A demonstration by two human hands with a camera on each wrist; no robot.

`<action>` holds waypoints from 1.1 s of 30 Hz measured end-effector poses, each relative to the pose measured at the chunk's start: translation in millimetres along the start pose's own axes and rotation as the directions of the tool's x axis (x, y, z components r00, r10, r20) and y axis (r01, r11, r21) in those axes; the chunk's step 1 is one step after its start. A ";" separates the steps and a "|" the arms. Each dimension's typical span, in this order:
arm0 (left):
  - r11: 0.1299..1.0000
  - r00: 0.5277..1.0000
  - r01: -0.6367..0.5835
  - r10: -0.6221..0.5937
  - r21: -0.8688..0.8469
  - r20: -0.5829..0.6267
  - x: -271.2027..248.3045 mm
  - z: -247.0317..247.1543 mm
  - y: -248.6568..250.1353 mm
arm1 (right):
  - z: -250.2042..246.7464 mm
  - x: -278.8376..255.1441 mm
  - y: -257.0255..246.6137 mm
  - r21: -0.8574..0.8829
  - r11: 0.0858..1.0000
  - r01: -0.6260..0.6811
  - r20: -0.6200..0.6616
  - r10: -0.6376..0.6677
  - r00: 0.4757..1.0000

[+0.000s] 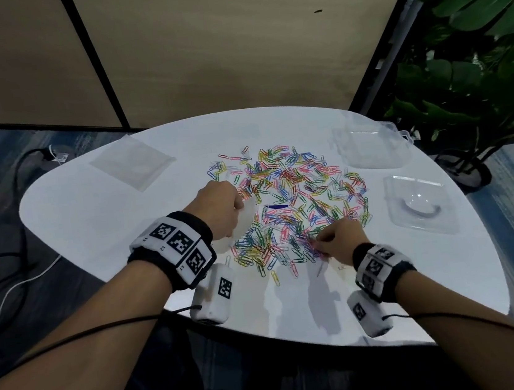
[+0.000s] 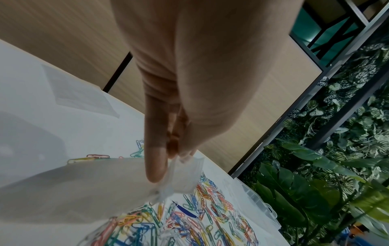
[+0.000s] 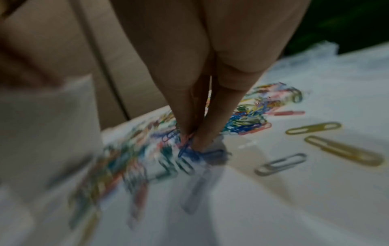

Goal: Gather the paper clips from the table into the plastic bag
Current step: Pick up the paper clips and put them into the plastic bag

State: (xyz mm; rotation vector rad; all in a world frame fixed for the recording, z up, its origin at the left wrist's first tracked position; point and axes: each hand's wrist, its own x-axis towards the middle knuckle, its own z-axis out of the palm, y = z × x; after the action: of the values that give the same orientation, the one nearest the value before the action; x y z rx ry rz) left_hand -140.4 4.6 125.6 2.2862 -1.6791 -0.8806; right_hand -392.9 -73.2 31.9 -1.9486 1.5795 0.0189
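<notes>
Left hand (image 1: 218, 207) pinches the limp, clear plastic bag (image 1: 244, 225) by its rim at centre frame; right hand (image 1: 340, 239) nips light, slippery paper clips (image 1: 293, 187) (best taken in small bunches) off the white counter (image 1: 90, 221).

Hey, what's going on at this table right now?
A person is gathering coloured paper clips off a white table into a small clear plastic bag. The left hand pinches the bag by its top edge beside the pile. The right hand pinches a few clips at the pile's near edge. Most clips lie spread on the table; whether any are in the bag isn't clear.
</notes>
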 end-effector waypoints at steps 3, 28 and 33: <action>1.000 1.000 -0.002 0.002 -0.012 0.000 0.8 0.3 0.5 | -16.1 3.2 -4.7 0.567 0.808 -0.159 0.121 0.109 0.987; 0.975 0.987 -0.106 0.079 -0.195 -0.143 -5.4 4.9 11.7 | 4.4 -6.1 -123.8 0.654 0.757 0.017 0.076 -0.089 0.993; 0.976 0.980 -0.121 0.089 -0.179 -0.177 -7.3 1.0 12.5 | 5.7 -3.2 -127.7 0.516 0.850 0.110 0.023 -0.142 0.990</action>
State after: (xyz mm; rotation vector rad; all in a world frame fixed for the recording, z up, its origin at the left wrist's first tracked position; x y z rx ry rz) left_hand -152.5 7.0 133.1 2.0643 -1.5576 -0.7649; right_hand -278.4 -56.3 86.2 -1.6000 1.2486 -0.3619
